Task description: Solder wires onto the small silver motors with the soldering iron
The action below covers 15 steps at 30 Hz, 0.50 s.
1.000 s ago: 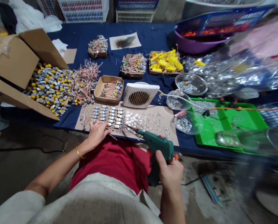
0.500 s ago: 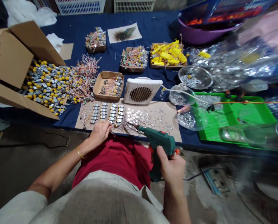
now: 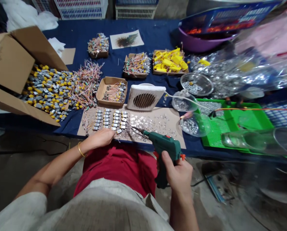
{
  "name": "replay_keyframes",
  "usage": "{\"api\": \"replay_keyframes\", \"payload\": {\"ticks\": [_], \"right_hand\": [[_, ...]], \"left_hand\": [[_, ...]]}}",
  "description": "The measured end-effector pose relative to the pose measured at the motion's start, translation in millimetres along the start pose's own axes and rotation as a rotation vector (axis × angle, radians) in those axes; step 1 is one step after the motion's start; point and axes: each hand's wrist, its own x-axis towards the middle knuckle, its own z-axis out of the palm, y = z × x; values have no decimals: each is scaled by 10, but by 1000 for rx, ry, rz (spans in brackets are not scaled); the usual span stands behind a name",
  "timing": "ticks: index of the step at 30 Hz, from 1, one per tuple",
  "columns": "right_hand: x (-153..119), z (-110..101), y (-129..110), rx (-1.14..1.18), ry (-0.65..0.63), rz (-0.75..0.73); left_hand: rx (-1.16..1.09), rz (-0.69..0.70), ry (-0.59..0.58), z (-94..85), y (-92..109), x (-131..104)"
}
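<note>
My right hand (image 3: 179,173) is wrapped around the grip of a dark green soldering gun (image 3: 165,142). The gun's thin tip (image 3: 135,128) points left, over a brown cardboard sheet (image 3: 179,141). At the sheet's front edge my left hand (image 3: 102,138) is closed in a pinch, and what the fingers hold is hidden. Just beyond those fingertips lies a small motor (image 3: 119,131), apart from several rows of similar motors (image 3: 106,117). Tiny metal tabs (image 3: 145,122) are scattered on the sheet to the right of the rows.
Behind the sheet stands a white vent fan (image 3: 145,98). Left are a carton (image 3: 10,61) and a heap of motors (image 3: 47,86); small boxes of wired motors (image 3: 137,64) sit further back. Plastic bowls (image 3: 193,125), a green tray (image 3: 254,117) and a clear jar (image 3: 244,138) stand right.
My left hand has shifted slightly left and flattened. The nearest motor now lies turned, its silver side showing. The soldering gun has hardly moved, and the view has shifted a little.
</note>
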Motion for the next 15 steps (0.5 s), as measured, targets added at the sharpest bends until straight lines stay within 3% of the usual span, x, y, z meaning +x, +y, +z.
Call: {"api": "replay_keyframes", "payload": {"ticks": [3, 4, 10, 15], "right_hand": [[27, -21, 11, -26, 24, -35], [35, -29, 22, -34, 31, -48], [90, -49, 137, -36, 41, -49], [139, -52, 135, 11, -17, -54]], "left_hand": [[34, -17, -150, -100, 107, 110], [28, -38, -151, -161, 137, 148], [-74, -80, -8, -692, 76, 389], [-27, -101, 172, -1256, -59, 957]]}}
